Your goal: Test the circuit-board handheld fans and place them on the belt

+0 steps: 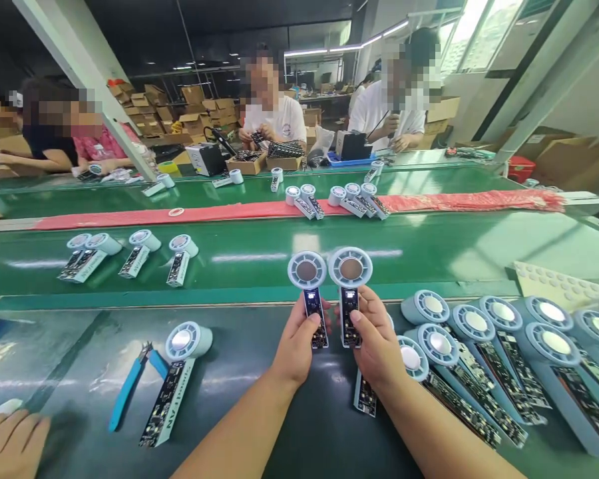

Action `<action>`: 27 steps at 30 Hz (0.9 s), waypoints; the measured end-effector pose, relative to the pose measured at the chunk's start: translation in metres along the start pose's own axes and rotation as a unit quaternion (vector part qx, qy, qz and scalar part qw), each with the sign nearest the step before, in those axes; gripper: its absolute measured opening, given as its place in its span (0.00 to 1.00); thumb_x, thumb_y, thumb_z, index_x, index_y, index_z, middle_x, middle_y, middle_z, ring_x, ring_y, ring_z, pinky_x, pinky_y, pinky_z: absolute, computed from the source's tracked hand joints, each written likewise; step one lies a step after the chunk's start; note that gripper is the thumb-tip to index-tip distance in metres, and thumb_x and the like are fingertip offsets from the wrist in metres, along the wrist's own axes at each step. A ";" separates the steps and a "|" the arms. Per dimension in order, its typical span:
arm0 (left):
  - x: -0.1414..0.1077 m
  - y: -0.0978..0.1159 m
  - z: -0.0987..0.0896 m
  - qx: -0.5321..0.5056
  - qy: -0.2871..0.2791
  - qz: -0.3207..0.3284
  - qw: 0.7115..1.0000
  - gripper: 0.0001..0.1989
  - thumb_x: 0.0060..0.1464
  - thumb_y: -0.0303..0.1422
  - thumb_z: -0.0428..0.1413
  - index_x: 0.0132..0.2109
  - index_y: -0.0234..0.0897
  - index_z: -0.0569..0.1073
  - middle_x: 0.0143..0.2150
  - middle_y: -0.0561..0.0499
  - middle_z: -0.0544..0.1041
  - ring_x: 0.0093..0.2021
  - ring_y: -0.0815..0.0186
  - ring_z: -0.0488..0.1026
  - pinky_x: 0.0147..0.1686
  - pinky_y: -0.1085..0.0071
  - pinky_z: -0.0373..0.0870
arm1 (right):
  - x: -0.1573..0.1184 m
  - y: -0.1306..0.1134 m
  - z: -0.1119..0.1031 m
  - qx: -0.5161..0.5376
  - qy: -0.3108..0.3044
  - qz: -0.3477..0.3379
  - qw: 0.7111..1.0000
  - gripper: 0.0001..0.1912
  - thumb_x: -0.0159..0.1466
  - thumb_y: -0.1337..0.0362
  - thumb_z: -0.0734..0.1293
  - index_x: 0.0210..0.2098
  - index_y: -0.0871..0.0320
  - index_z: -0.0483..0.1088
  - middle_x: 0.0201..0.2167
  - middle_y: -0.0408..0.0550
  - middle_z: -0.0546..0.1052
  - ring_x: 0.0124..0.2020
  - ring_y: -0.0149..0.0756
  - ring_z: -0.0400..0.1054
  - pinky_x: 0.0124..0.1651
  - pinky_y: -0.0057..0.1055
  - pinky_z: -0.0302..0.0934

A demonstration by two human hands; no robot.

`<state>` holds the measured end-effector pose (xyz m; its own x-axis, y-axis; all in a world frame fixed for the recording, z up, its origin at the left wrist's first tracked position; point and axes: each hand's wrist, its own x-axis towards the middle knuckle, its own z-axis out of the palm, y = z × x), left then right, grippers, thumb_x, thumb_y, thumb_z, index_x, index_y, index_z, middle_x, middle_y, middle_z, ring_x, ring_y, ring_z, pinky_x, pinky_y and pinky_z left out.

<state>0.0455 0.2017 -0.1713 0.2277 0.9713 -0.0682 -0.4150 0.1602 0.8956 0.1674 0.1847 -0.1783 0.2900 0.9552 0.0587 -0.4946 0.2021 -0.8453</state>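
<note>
My left hand (295,346) is closed round the handle of a pale blue handheld fan (307,269), its thumb on the bare circuit board. A second handheld fan (350,267) is upright in my right hand (379,342), thumb likewise on its board. The two fans are side by side, round heads up, boards facing me. Each board shows a small lit spot near the top. Under my right wrist, part of another fan's board (365,397) lies on the bench. Left of my hands rest a fan (182,340) and blue-handled cutters (126,392).
Many fans (439,344) crowd the bench at right, by a cream dimpled tray (559,286). A green conveyor belt (259,269) carries several fans beyond, with a red strip (219,214) along it. Another person's hand (12,439) is at lower left. Co-workers sit across.
</note>
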 end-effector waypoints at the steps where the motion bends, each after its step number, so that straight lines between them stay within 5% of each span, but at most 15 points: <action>1: 0.000 -0.001 0.000 0.000 -0.010 0.002 1.000 0.19 0.52 0.44 0.60 0.46 0.36 0.76 0.37 0.49 0.76 0.37 0.64 0.71 0.39 0.68 0.70 | 0.000 0.001 0.000 0.010 -0.008 -0.001 1.000 0.25 0.54 0.54 0.75 0.50 0.49 0.69 0.49 0.49 0.75 0.50 0.45 0.70 0.55 0.46 0.66; 10: 0.001 -0.002 -0.004 0.028 -0.032 0.042 0.998 0.20 0.53 0.46 0.62 0.48 0.37 0.76 0.44 0.46 0.78 0.41 0.61 0.75 0.44 0.66 0.72 | 0.001 0.001 0.004 0.013 -0.047 -0.022 0.999 0.21 0.59 0.56 0.74 0.51 0.51 0.71 0.51 0.50 0.75 0.50 0.44 0.71 0.54 0.43 0.68; 18: 0.003 0.003 -0.001 -0.005 -0.013 0.004 1.000 0.24 0.47 0.44 0.65 0.49 0.36 0.76 0.43 0.45 0.79 0.39 0.60 0.76 0.37 0.66 0.73 | 0.001 -0.003 0.004 0.039 -0.038 -0.002 0.999 0.23 0.56 0.54 0.76 0.50 0.50 0.71 0.49 0.47 0.75 0.47 0.43 0.72 0.56 0.47 0.66; 27: 0.001 0.004 0.002 -0.020 -0.017 0.000 1.000 0.22 0.47 0.41 0.64 0.49 0.38 0.77 0.42 0.46 0.80 0.38 0.60 0.77 0.37 0.66 0.74 | -0.002 -0.010 0.007 0.057 -0.053 0.007 0.997 0.21 0.57 0.56 0.75 0.48 0.49 0.71 0.47 0.46 0.73 0.43 0.43 0.73 0.47 0.43 0.72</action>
<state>0.0454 0.2030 -0.1671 0.2574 0.9649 -0.0526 -0.4502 0.1679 0.8770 0.1658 0.1828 -0.1660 0.1970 0.9745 0.1076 -0.5893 0.2054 -0.7814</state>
